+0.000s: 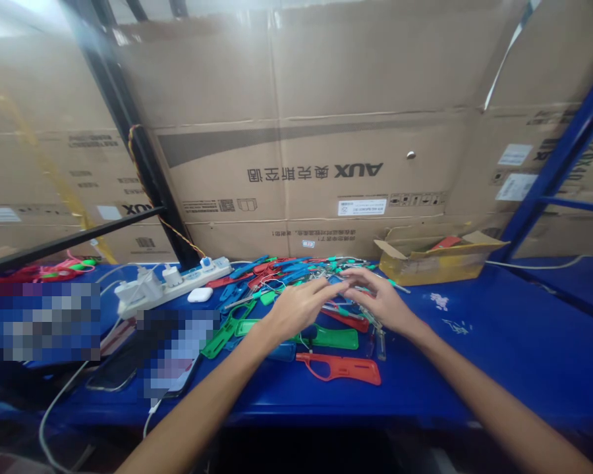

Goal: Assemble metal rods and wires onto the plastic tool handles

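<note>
My left hand (299,306) and my right hand (384,304) meet over a heap of coloured plastic lighter parts on the blue table (425,388). Fingers and thumbs come together in a pinch at the middle; anything between them is too small or hidden to name. Below the hands lie a red lighter casing (353,368) with a trigger loop and a green casing (336,337). Another green casing (225,337) rests left of my left wrist. Clear plastic pieces (381,345) are beneath my right hand. Blue, red and green long-necked parts fill the heap behind.
An open cardboard box (432,268) stands at back right, with something red inside. To the left are a white power strip (192,278) with plugs, a white earphone case (200,294), two phones and loose cables. Behind rises a cardboard wall (306,79), flanked by metal posts.
</note>
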{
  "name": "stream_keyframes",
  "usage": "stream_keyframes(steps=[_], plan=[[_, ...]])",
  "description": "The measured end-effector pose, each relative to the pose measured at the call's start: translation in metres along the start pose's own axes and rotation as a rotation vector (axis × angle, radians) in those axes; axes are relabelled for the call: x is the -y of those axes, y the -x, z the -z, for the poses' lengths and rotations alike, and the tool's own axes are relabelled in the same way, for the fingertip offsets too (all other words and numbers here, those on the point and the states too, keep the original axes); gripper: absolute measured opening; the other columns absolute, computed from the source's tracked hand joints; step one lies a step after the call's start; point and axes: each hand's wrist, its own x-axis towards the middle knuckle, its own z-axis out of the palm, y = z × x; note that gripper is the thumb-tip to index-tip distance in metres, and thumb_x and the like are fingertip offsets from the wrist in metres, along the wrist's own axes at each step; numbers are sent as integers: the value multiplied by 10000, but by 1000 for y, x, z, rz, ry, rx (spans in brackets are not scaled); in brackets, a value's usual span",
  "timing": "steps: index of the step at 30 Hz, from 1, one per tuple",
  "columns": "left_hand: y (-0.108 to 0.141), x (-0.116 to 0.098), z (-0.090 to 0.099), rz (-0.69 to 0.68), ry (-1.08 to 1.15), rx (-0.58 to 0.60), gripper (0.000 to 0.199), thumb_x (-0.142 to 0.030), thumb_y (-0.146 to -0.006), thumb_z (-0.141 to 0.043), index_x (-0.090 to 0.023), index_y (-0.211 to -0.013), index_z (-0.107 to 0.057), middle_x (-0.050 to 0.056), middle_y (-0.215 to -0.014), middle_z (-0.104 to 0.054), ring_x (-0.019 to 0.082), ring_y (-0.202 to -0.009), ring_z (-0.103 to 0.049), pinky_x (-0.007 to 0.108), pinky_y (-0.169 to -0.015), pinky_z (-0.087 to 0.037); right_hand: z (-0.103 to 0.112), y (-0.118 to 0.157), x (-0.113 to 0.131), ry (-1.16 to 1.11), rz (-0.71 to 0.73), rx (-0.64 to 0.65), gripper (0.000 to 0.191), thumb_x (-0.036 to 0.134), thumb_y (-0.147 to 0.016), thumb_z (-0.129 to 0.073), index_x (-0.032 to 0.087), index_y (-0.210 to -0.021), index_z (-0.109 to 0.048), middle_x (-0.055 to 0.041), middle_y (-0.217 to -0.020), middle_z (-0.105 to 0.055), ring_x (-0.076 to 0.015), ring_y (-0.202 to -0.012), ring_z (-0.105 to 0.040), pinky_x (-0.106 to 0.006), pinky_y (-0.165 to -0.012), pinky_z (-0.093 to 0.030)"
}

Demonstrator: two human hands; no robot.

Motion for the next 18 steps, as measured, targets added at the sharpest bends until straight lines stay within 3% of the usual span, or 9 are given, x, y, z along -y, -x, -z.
stream_keyframes(steps=[4,9,14,18], plan=[[-1,2,5,75,96,-122,349,-240,-1100,-388,-265,-1379,-595,64,-1073,-710,181,-868,-715,226,-664,-541,7,-2,0,40,-37,49,488,412,-856,-773,248,-1293,-629,-57,-1073,-776,-260,-1039,-731,-455,-973,-553],[-3,9,9,129,151,-219,339,-262,-1106,-363,-245,-1371,-574,73,-1190,-726,216,-1029,-723,306,-857,-564,11,-4,6,90,-59,95,333,397,-843,-785,241,-1133,-736,-59,-1075,-792,-272,-1050,-729,-463,-990,-545],[-3,12,9,164,194,-256,322,-242,-1095,-391,-235,-1365,-568,74,-1241,-719,223,-1082,-718,312,-902,-553,5,-2,8,96,-32,101,281,407,-854,-769,255,-1090,-763,-59,-1151,-785,-280,-1099,-713,-461,-1001,-531],[-3,10,9,183,210,-249,320,-243,-1086,-411,-245,-1357,-582,61,-1239,-724,223,-1078,-721,308,-901,-555,5,-3,8,87,-11,80,211,428,-898,-713,245,-979,-779,-55,-1047,-799,-269,-1021,-721,-434,-972,-534]])
